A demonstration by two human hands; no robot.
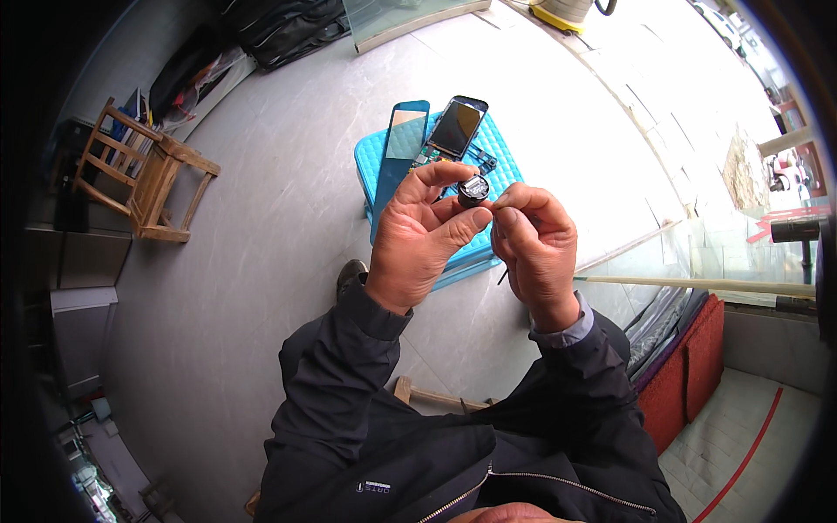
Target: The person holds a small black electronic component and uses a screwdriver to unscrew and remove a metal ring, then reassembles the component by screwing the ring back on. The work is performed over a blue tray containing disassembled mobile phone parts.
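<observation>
My left hand (417, 234) holds a small round black part (473, 189) between thumb and fingers, its silvery face turned up. Close beside it, my right hand (539, 246) is closed in a pinch, fingertips almost at the part's edge. A thin dark rod (503, 276) sticks out below the right hand; its other end is hidden by the fingers. Beyond my hands, a handheld device lies in pieces on a blue stool (370, 155): a dark screen panel (457, 127), a long blue cover (405, 131), a partly hidden green circuit board (427, 157) and a black frame piece (484, 159).
A wooden chair (166, 179) stands on the grey tiled floor (227, 288) at left. Glass panels with a pale rail (697, 283) and red matting (689, 370) are at right. Black bags (283, 30) lie at the far left, a yellow-based machine (558, 16) at the far right.
</observation>
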